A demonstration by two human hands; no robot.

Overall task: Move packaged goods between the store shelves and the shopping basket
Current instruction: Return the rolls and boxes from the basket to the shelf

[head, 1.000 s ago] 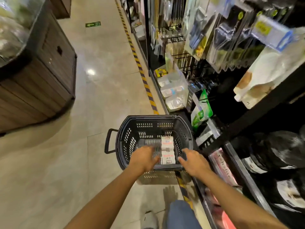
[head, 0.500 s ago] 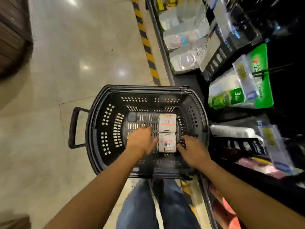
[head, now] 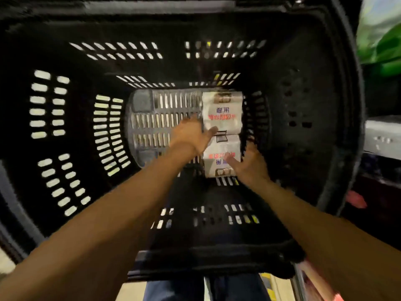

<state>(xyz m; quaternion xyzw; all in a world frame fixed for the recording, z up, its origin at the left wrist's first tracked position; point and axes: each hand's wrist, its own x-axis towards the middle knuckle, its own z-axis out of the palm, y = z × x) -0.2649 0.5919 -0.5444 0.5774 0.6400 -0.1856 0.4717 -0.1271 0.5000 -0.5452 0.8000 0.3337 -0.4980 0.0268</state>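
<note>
Two white packages with red and blue print lie end to end on the floor of the black shopping basket (head: 303, 118), against its right wall. My left hand (head: 192, 135) is at the left side of the far package (head: 222, 111), its thumb lying over the package's near edge. At the near package (head: 221, 148), my right hand (head: 249, 165) has its thumb on the top and its fingers curled down the right side. Both arms reach deep into the basket. The frame is blurred by motion.
Store shelves stand just right of the basket, with a green package (head: 382, 44) above and a grey-white box (head: 384, 135) lower down. A yellow-striped floor strip (head: 268, 285) and my jeans (head: 173, 290) show below the basket's near rim.
My head has dropped close to the basket, which now fills the view. Both hands have gone from hovering over the packages down onto them at the basket floor.
</note>
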